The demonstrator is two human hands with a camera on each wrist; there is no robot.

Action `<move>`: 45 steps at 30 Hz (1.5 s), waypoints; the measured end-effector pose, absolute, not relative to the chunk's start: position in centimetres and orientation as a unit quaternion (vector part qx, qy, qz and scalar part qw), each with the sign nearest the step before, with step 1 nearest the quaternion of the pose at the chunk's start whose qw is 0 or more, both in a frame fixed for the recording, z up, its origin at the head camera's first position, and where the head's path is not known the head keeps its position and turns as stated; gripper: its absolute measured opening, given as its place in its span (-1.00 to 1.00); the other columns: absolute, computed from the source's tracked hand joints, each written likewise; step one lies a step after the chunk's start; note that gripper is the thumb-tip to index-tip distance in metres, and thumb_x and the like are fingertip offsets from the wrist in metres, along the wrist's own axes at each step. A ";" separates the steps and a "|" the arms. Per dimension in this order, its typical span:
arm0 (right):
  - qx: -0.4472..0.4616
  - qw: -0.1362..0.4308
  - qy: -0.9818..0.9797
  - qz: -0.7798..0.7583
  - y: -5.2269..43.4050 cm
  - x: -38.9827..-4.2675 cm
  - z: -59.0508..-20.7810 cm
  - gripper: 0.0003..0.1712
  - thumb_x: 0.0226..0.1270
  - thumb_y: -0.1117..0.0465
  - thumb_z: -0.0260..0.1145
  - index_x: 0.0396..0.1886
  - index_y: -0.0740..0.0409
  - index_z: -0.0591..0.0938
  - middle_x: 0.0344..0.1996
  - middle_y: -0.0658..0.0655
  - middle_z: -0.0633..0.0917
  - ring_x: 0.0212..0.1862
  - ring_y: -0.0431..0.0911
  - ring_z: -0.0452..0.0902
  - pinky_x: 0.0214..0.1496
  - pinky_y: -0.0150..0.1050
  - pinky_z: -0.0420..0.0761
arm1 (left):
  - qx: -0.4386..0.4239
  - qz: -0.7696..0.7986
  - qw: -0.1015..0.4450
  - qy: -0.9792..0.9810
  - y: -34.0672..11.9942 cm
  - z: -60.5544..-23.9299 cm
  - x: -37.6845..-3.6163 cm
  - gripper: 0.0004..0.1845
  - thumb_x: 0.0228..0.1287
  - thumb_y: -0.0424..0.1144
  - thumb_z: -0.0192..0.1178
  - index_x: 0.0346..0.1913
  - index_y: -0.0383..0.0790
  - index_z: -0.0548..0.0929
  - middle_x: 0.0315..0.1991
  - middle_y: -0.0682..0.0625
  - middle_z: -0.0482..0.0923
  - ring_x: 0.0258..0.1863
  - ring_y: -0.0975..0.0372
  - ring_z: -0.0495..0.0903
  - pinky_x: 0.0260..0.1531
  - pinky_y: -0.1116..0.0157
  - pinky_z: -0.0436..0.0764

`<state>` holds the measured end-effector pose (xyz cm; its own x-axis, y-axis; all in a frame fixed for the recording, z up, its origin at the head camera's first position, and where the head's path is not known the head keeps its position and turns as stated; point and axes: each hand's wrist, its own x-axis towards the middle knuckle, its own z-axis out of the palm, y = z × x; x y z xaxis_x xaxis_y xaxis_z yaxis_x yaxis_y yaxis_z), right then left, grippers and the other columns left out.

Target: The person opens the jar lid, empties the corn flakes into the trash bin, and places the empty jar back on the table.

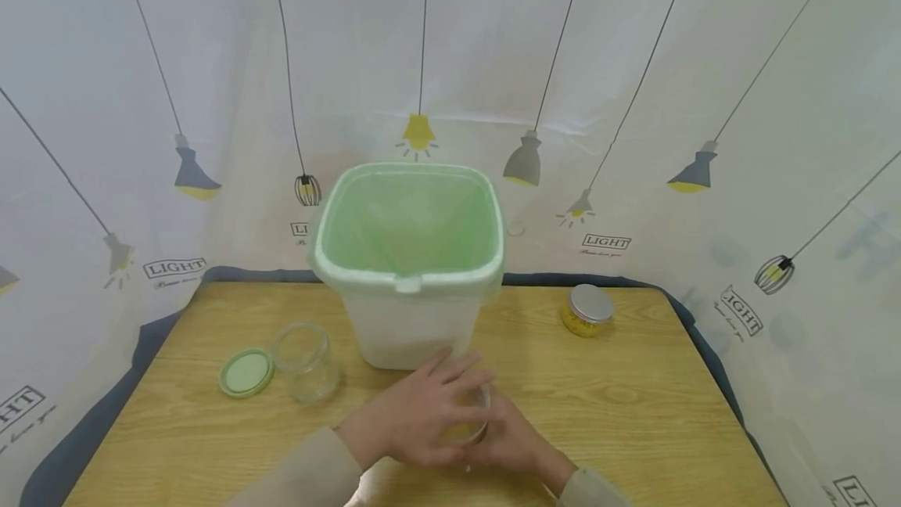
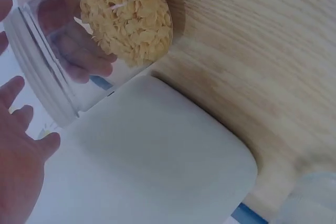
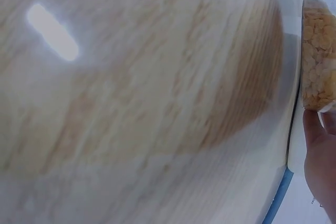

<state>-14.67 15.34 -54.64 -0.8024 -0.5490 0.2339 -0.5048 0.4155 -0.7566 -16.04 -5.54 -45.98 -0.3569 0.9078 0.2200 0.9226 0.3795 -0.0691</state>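
The jar (image 1: pixel 466 417) is sitting low over the near middle of the table (image 1: pixel 633 405), just in front of the bin (image 1: pixel 411 257), and both hands are working on it. It is a clear glass jar, and yellow flakes (image 2: pixel 128 17) are filling its bottom part while the rest is showing empty. The right hand (image 1: pixel 517 440) is wrapping it from the far side; its fingers are showing through the glass in the left wrist view, so it is plainly gripping the body, probably to keep the jar from turning. The left hand (image 1: pixel 415 417) is lying over the jar with fingers spread and fairly straight, reaching toward the mouth end; whether it is actually pinching the rim is hard to tell, as the head view is hiding the contact. In the left wrist view the jar is tilting: its long axis is running from the flake-filled base out to the threaded neck (image 2: pixel 39 69), and the neck is pointing toward the left palm, with the flakes piled at the base end. No lid is showing on it.

To the left, an empty jar (image 1: pixel 304 358) is lying beside a green lid (image 1: pixel 245 372), the two just touching. A third jar (image 1: pixel 588 310) with a metal lid is standing well apart to the right.
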 end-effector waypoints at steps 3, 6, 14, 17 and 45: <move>-0.306 0.028 0.842 -0.443 15.2 -14.7 -54.8 0.19 -0.02 -0.18 0.53 0.53 -0.13 0.08 0.45 0.01 0.31 0.42 0.02 0.30 0.41 0.09 0.39 | -0.549 -0.039 0.090 -0.830 -5.5 -46.1 -16.0 -0.38 0.24 0.26 0.10 0.38 0.35 0.35 0.50 0.01 0.19 0.48 -0.06 0.19 0.32 -0.18 0.38; -0.304 0.028 0.839 -0.449 15.2 -14.8 -55.1 0.22 -0.05 -0.13 0.56 0.54 -0.14 0.05 0.44 0.00 0.31 0.42 0.00 0.30 0.43 0.04 0.39 | -0.538 -0.045 0.077 -0.838 -5.4 -46.2 -15.9 -0.36 0.20 0.26 0.15 0.37 0.36 0.36 0.48 -0.01 0.23 0.44 -0.03 0.27 0.23 -0.10 0.51; -0.278 0.045 0.842 -0.460 15.1 -14.9 -55.1 0.23 -0.08 -0.04 0.58 0.53 -0.22 0.04 0.42 -0.07 0.34 0.39 -0.08 0.34 0.41 -0.07 0.43 | -0.497 -0.052 0.170 -0.849 -4.6 -47.3 -15.6 -0.35 0.09 0.34 0.20 0.27 0.29 0.48 0.27 0.03 0.42 0.22 0.10 0.48 -0.11 0.13 0.67; -0.270 0.041 0.843 -0.463 15.0 -14.9 -55.0 0.12 0.01 -0.07 0.52 0.51 -0.21 0.08 0.38 -0.05 0.39 0.34 -0.10 0.40 0.36 -0.10 0.49 | -0.459 -0.040 0.203 -0.864 -4.2 -47.8 -15.3 -0.37 0.15 0.34 0.12 0.28 0.25 0.47 0.25 0.00 0.44 0.15 0.12 0.50 -0.20 0.17 0.65; -0.247 0.053 0.851 -0.461 15.0 -14.7 -54.9 0.32 -0.12 -0.27 0.55 0.55 -0.24 -0.04 0.47 -0.05 0.25 0.45 -0.04 0.24 0.45 0.03 0.35 | -0.478 -0.050 0.074 -0.874 -4.9 -46.9 -15.3 -0.26 0.25 0.43 -0.04 0.46 0.32 0.22 0.51 -0.04 0.16 0.41 -0.06 0.31 0.21 -0.01 0.55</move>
